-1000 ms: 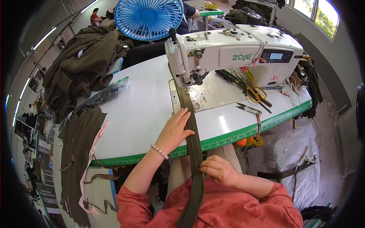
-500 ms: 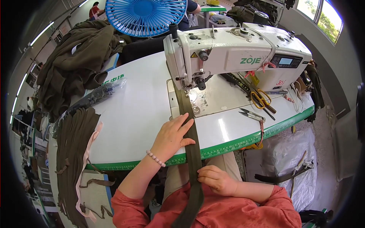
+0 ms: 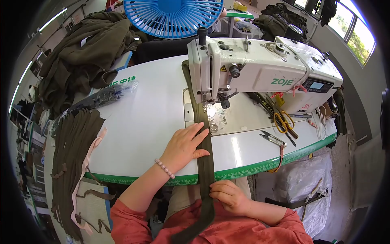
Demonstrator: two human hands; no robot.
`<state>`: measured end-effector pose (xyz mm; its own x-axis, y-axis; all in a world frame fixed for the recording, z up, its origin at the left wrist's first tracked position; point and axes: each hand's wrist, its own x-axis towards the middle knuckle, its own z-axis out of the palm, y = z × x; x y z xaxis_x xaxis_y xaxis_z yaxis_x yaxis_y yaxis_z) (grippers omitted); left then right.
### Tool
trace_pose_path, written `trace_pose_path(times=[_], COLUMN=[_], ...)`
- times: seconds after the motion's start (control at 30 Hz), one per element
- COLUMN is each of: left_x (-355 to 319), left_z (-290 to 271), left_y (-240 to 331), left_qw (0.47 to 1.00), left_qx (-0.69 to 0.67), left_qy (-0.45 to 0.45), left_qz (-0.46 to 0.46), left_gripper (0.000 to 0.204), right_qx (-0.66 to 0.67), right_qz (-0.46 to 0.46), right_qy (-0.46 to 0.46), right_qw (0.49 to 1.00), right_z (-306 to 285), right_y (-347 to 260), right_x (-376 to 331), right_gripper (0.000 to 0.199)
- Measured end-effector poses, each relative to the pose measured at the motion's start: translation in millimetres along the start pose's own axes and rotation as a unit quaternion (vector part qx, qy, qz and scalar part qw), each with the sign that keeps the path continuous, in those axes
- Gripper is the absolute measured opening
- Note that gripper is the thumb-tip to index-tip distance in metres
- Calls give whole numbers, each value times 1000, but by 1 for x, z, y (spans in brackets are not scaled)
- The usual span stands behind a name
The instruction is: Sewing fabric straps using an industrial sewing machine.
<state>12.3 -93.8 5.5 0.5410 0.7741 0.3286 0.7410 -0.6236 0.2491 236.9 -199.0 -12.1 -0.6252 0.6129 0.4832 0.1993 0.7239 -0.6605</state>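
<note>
A long dark olive fabric strip [image 3: 206, 156] runs from behind the white sewing machine [image 3: 260, 67], under its needle area, over the table's front edge and down across my lap. My left hand [image 3: 185, 146] lies flat on the strip just in front of the needle area, fingers spread, thumb across the cloth. A beaded bracelet [image 3: 164, 168] circles that wrist. Below the table edge, my right hand [image 3: 228, 197] pinches the strip's right edge between thumb and curled fingers. The strip's lower end bends left over my red top.
Yellow-handled scissors [image 3: 283, 122] and thread snips [image 3: 273, 139] lie right of the needle area. Bundled olive strips [image 3: 75, 162] hang over the table's left side, near a plastic-wrapped bundle [image 3: 101, 97]. A fabric heap [image 3: 81, 57] and a blue fan [image 3: 172, 16] stand behind.
The view has shifted slightly, so the machine sits lower and farther right. More of the strip shows behind the machine. Both hands keep their places on the strip.
</note>
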Motion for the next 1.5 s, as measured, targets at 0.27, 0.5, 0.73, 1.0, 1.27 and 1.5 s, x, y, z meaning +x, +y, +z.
trace_pose_path(times=[0.27,0.5,0.73,1.0,1.27,1.5], left_x=[24,38,5,2,20,36], left_z=[4,13,1,6,12,16], left_y=[-21,-31,12,12,-13,-35], left_qw=[1000,998,1000,1000,999,999], left_qx=[1,3,-10,-2,-13,-16], left_qy=[11,42,20,-4,11,26], left_qz=[-3,-37,5,-12,-27,-22], left_gripper=[61,57,51,46,46,45], right_qx=[-2,-14,-35,-43,-64,-107], right_qz=[4,19,35,53,57,92], right_qy=[26,42,66,53,39,40], right_qw=[1000,999,997,996,996,989], right_z=[-7,-16,-19,-21,-24,-24], right_y=[17,33,39,42,64,75], right_x=[20,43,53,64,89,109], right_gripper=[35,33,32,32,29,27])
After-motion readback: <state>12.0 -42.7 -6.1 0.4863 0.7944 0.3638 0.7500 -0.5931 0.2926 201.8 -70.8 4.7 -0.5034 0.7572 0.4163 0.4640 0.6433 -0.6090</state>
